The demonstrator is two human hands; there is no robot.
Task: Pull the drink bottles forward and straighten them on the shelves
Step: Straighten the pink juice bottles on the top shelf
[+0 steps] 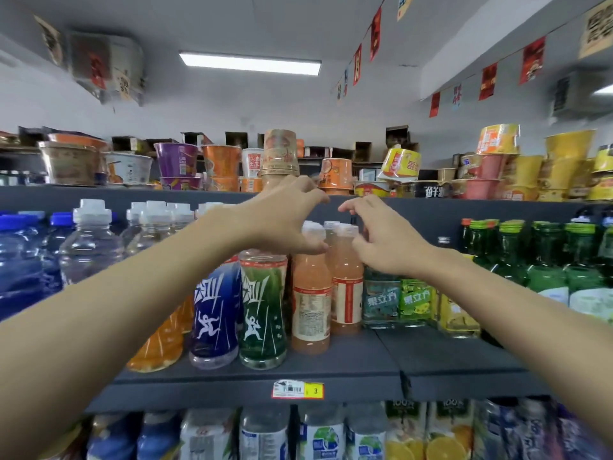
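Two pale pink drink bottles with white caps stand in the middle of the dark shelf, with more of them behind. My left hand hovers over their caps, fingers spread and curled, holding nothing. My right hand is just to the right of the caps, fingers apart, thumb near the right pink bottle. A green sport bottle, a blue one and an orange one stand to the left near the shelf's front.
Clear water bottles fill the left, green glass bottles and small square bottles the right. Instant noodle cups line the top shelf. More drinks stand on the shelf below. A price tag hangs on the edge.
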